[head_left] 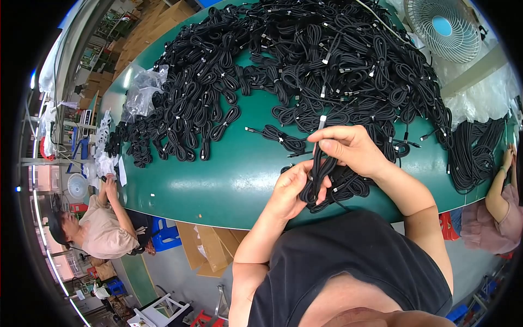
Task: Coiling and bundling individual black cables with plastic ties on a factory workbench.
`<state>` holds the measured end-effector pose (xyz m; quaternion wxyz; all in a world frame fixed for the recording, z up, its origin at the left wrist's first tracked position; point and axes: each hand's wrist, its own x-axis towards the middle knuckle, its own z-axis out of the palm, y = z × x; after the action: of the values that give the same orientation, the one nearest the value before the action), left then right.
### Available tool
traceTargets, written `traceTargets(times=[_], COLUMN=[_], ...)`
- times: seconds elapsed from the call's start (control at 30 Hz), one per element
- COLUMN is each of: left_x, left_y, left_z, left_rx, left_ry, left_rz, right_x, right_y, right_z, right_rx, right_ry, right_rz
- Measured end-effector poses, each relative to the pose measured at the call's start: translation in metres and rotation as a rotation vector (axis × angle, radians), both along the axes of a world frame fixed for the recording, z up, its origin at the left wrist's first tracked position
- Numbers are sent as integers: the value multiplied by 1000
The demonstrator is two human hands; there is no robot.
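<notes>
From my feed, the coiled black cable (321, 180) is partly covered by the left hand (289, 191), so I cannot count its loops. The right hand (348, 147) pinches one end, and the plug there (322, 121) is too small to identify. The cable heap (327, 60) runs off the top edge. The fan (442, 27) is clipped at the top. A co-worker's hand (508, 159) at the right rim is mostly cut off, and what it touches I cannot tell

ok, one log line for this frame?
left hand: holds coiled black cable | right hand: pinches its end | green table: cable bundles
</notes>
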<state>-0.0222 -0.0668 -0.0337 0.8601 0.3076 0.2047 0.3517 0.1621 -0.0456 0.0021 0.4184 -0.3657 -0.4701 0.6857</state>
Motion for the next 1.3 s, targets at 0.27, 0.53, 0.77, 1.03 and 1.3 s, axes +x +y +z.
traceTargets(times=[0.27, 0.53, 0.77, 1.03, 1.3], left_x=[-11, -4, -13, -18, -21], left_y=[0, 11, 17, 14, 11], left_z=[-4, -8, -18, -15, -17], left_rx=[263, -89, 102, 216, 289], left_ry=[321, -260, -125, 1, 98], left_rz=[119, 254, 377, 477, 502], right_x=[-1, -9, -9, -8, -5], right_y=[-1, -4, -5, -13, -16], right_z=[-14, -8, -10, -6, 3], right_rx=[230, 1285, 1249, 1028, 1034], right_ry=[-164, -509, -537, -483, -782], right_rz=[-150, -283, -388, -402, -105])
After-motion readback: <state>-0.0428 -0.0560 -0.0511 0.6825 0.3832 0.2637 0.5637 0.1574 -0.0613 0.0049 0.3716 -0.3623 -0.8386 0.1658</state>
